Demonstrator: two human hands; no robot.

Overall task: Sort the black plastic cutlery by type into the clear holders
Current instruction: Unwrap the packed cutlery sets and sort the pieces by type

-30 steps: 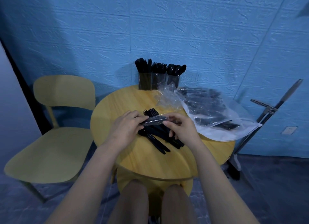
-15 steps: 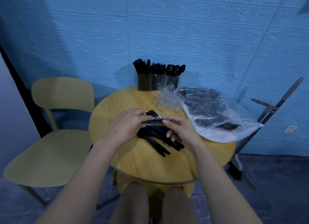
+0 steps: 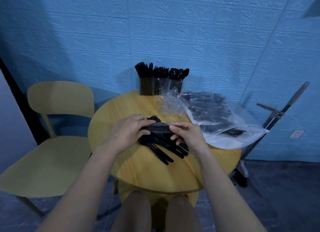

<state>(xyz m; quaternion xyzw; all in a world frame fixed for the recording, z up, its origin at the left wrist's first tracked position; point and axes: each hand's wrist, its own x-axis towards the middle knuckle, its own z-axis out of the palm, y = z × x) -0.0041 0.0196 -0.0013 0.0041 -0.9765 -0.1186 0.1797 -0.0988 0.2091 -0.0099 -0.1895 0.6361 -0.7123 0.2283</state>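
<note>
cutlery (image 3: 161,145): black | table (image 3: 138,171): yellow wood grain | chair (image 3: 58,100): pale yellow | wall (image 3: 155,32): blue, embossed brick pattern

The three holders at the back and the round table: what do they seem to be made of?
The holders look like clear, glossy rigid plastic, perhaps acrylic: straight walls with the dark cutlery showing through. The table looks like light wood or a wood-look laminate with a smooth satin finish: grain streaks and soft reflections are visible.
</note>
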